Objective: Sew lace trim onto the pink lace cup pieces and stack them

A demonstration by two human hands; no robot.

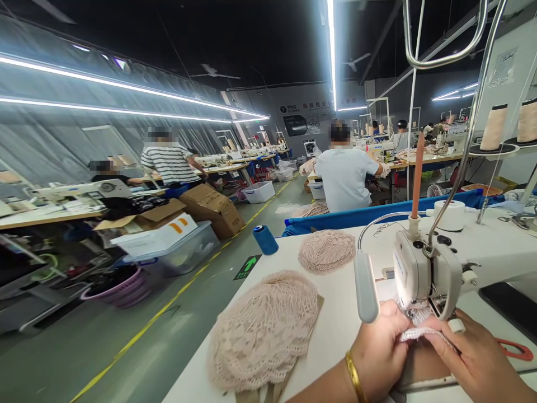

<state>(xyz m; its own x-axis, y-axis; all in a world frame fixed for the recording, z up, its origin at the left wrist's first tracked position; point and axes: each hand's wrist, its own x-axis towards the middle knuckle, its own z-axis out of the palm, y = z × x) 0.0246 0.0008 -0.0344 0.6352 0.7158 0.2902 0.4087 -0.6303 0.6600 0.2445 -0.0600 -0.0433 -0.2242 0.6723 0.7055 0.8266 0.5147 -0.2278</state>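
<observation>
My left hand (381,350), with a gold bangle at the wrist, is closed on a strip of pale lace trim (419,331) just in front of the sewing machine (423,274). My right hand (474,358) pinches the same strip from the right, fingers curled over it. The lace runs under the machine's head, where the needle area is partly hidden. A large pile of pink lace pieces (264,330) lies on the white table (335,324) left of my hands. A smaller pile (327,251) sits farther back.
A blue thread cone (265,239) stands at the table's far left edge. Cream thread spools (495,127) sit on a rack at right. A person in a white shirt (344,176) sits ahead. Cardboard boxes (212,210) and bins line the aisle at left.
</observation>
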